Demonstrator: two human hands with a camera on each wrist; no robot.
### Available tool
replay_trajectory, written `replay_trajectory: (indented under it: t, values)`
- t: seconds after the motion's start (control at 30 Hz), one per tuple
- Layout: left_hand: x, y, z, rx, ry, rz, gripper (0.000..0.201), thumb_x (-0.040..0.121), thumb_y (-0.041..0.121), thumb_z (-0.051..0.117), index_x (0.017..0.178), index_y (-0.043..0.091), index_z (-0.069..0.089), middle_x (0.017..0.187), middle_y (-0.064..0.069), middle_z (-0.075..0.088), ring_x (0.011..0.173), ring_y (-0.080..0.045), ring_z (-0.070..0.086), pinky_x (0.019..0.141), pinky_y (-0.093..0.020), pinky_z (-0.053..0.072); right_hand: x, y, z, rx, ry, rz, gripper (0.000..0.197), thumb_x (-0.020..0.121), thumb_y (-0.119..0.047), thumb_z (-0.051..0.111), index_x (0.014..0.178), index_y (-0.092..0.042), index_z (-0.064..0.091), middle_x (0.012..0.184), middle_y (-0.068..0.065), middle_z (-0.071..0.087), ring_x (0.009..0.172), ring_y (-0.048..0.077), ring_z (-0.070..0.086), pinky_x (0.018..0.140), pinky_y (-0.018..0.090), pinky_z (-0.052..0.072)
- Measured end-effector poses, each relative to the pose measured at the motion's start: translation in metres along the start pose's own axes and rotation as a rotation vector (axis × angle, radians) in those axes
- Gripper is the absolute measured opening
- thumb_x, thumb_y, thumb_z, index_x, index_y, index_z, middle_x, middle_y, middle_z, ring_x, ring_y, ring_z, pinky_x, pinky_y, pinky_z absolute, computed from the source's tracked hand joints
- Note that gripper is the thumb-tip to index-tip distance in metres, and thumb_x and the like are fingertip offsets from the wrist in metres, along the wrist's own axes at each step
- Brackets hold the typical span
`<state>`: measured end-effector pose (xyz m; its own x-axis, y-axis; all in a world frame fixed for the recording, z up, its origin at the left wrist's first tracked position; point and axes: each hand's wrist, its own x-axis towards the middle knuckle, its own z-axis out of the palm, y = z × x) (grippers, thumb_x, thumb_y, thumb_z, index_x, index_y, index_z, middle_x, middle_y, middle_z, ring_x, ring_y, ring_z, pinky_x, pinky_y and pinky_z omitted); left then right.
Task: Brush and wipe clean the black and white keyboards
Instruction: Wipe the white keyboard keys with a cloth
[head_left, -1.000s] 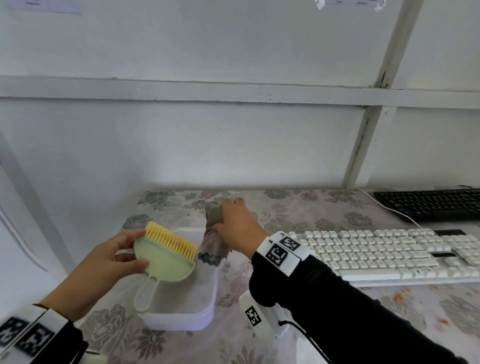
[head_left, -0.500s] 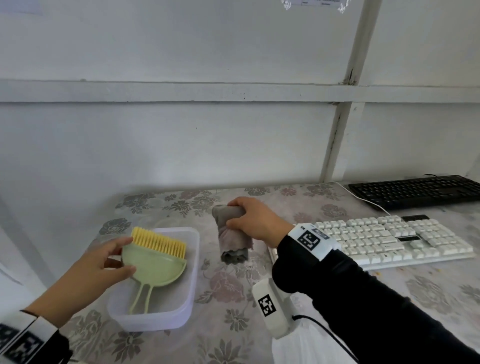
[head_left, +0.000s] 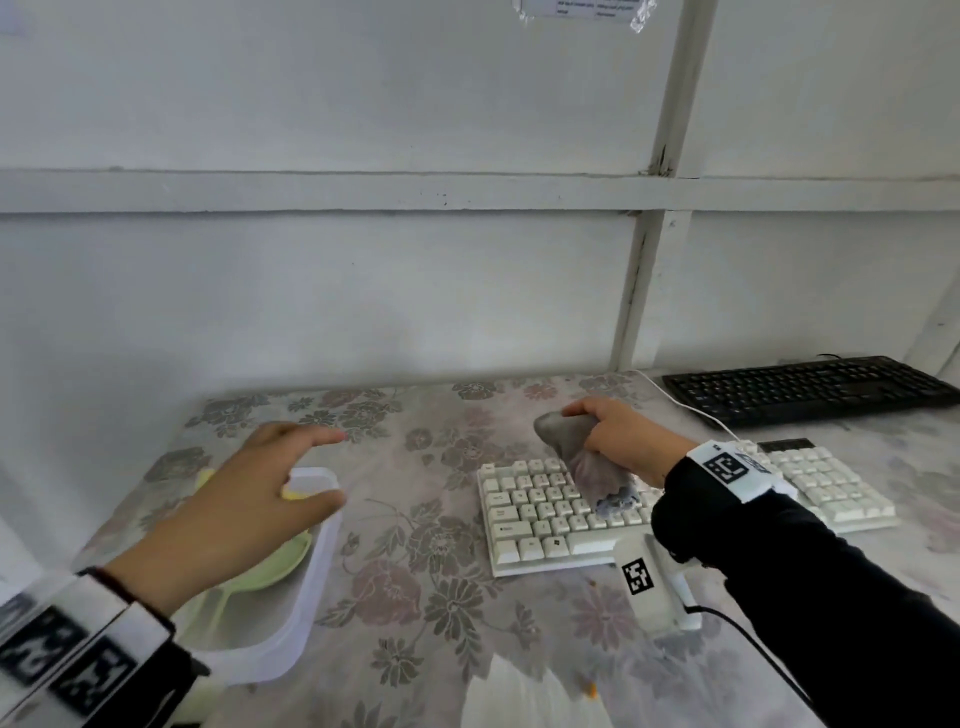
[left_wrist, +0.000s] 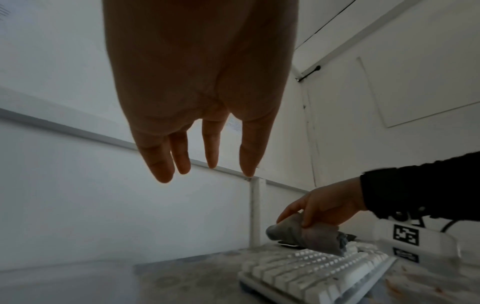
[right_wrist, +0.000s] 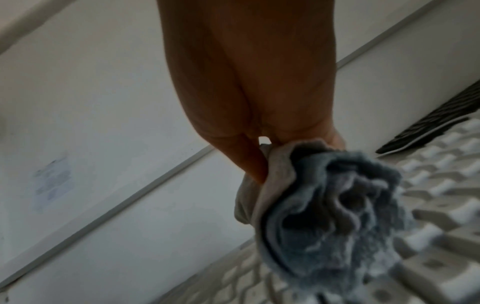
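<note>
My right hand (head_left: 618, 436) grips a bunched grey cloth (head_left: 587, 457) over the left half of the white keyboard (head_left: 545, 514), and the cloth's loose end hangs onto the keys. The right wrist view shows the cloth (right_wrist: 324, 205) close up above the white keys (right_wrist: 441, 185). My left hand (head_left: 260, 499) hovers with straight, spread fingers over the clear plastic tub (head_left: 311, 571), holding nothing. Under it in the tub lies the green brush (head_left: 280, 566), mostly hidden. The black keyboard (head_left: 805, 387) lies at the far right by the wall.
A flowered cloth covers the table (head_left: 426, 571). A white cable (head_left: 696, 410) runs from the white keyboard toward the wall. The white wall (head_left: 363, 286) stands close behind the table. My right wrist camera and its black lead (head_left: 654, 582) hang over the front of the white keyboard.
My left hand let go of the green brush, which now lies in the tub, and rose with fingers spread. My right hand carried the cloth rightward onto the white keyboard.
</note>
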<state>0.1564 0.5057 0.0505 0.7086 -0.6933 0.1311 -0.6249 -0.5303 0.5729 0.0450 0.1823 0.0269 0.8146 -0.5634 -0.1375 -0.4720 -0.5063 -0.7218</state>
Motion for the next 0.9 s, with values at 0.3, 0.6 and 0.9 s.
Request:
replay_trajectory:
  t: [0.3, 0.6, 0.9]
  values:
    - [0.042, 0.074, 0.085, 0.082, -0.301, -0.022, 0.070, 0.085, 0.040, 0.061, 0.144, 0.030, 0.023, 0.140, 0.008, 0.035, 0.125, -0.007, 0.038, 0.101, -0.022, 0.036, 0.014, 0.042, -0.013, -0.404, -0.143, -0.013, 0.041, 0.094, -0.025, 0.048, 0.133, -0.011, 0.047, 0.139, 0.012, 0.032, 0.125, 0.029, 0.042, 0.107, 0.030, 0.030]
    - [0.064, 0.071, 0.143, 0.126, -0.417, -0.169, 0.116, 0.047, 0.063, 0.068, 0.144, 0.026, 0.018, 0.144, 0.006, 0.032, 0.126, -0.012, 0.037, 0.107, -0.035, 0.035, 0.018, 0.043, -0.020, -0.694, -0.241, -0.282, 0.036, 0.091, -0.029, 0.058, 0.120, -0.007, 0.054, 0.128, 0.011, 0.038, 0.106, 0.030, 0.053, 0.083, 0.033, 0.041]
    - [0.063, 0.078, 0.155, 0.125, -0.361, -0.245, 0.118, 0.063, 0.043, 0.079, 0.148, 0.021, 0.001, 0.152, 0.005, 0.016, 0.135, -0.012, 0.025, 0.110, -0.024, 0.022, 0.021, 0.040, -0.025, -0.675, -0.282, -0.344, 0.026, 0.093, -0.011, 0.044, 0.117, -0.007, 0.054, 0.118, 0.014, 0.042, 0.108, 0.037, 0.052, 0.091, 0.042, 0.045]
